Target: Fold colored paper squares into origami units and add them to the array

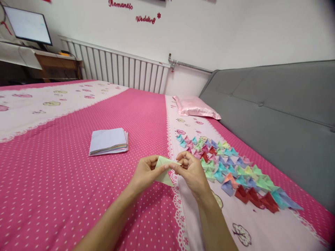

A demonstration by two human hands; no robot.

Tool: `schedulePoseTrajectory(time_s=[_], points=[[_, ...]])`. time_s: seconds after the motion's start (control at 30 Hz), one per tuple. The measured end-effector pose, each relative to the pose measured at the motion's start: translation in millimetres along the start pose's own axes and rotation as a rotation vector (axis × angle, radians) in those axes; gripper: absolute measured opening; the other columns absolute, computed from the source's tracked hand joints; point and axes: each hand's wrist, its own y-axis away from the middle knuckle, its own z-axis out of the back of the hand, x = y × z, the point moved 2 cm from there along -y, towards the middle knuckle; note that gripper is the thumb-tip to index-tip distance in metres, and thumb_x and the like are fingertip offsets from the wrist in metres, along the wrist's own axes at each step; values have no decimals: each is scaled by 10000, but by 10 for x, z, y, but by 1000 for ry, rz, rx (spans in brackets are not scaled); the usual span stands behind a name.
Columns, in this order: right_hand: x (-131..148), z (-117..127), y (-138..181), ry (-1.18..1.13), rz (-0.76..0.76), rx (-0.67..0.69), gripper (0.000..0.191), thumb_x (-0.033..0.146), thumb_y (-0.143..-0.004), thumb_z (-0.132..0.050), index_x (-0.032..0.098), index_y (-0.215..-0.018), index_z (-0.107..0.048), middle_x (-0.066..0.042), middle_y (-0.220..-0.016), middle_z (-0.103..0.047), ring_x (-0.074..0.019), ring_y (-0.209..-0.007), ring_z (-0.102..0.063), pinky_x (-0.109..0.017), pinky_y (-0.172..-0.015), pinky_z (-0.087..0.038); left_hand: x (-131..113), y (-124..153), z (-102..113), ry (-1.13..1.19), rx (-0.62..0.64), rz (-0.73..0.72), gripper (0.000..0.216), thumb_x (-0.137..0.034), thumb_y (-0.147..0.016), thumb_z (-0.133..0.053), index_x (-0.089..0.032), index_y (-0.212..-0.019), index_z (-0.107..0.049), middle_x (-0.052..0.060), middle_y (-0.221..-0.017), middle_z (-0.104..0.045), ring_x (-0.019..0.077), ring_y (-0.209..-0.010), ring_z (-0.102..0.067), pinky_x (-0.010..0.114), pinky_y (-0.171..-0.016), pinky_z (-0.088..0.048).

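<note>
Between my two hands is a pale green sheet of paper [164,178], partly folded, with a folded flap along its top and a lower part hanging down. My left hand [146,171] pinches its left side, thumb in front. My right hand [192,170] grips the right end, its thumb tip close to the left thumb and its fingers curled behind. Both hands are above the bed. Right of them, many small folded paper boats [230,164] in several colours lie in rows. A stack of paper sheets [108,139] rests to the left, a pale lilac sheet on top.
The bed cover [78,195] is pink with white dots and pale printed bands. A satin pillow [196,106] lies at the back, beside a grey padded headboard [274,104]. Along the wall stands a white radiator [117,66]. A monitor [27,26] is on a desk at far left.
</note>
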Motion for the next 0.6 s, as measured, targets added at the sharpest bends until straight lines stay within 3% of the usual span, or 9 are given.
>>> schedulePoseTrajectory(time_s=[0.3, 0.47, 0.6], points=[[49, 26, 12, 31, -50, 68, 205, 291, -664, -700, 161, -792, -606, 54, -521, -540, -76, -504, -499, -202, -521, -397, 41, -14, 10, -45, -70, 20, 256, -369, -648, -683, -120, -624, -624, -4, -516, -539, 55, -421, -421, 184, -408, -291], [47, 28, 15, 47, -61, 76, 218, 290, -617, -735, 164, -764, -635, -2, -672, -644, -116, -616, -584, -230, -589, -447, 42, -14, 16, -64, -119, 25, 272, -374, -616, -703, -126, -563, -605, -9, -485, -521, 52, -406, -399, 188, -400, -256], [36, 25, 15, 44, -66, 89, 228, 296, -613, -738, 169, -775, -640, -9, -683, -657, -130, -638, -606, -241, -608, -459, 46, -13, 12, -66, -139, 28, 280, -387, -608, -702, -132, -554, -599, -11, -485, -523, 56, -411, -400, 190, -405, -257]])
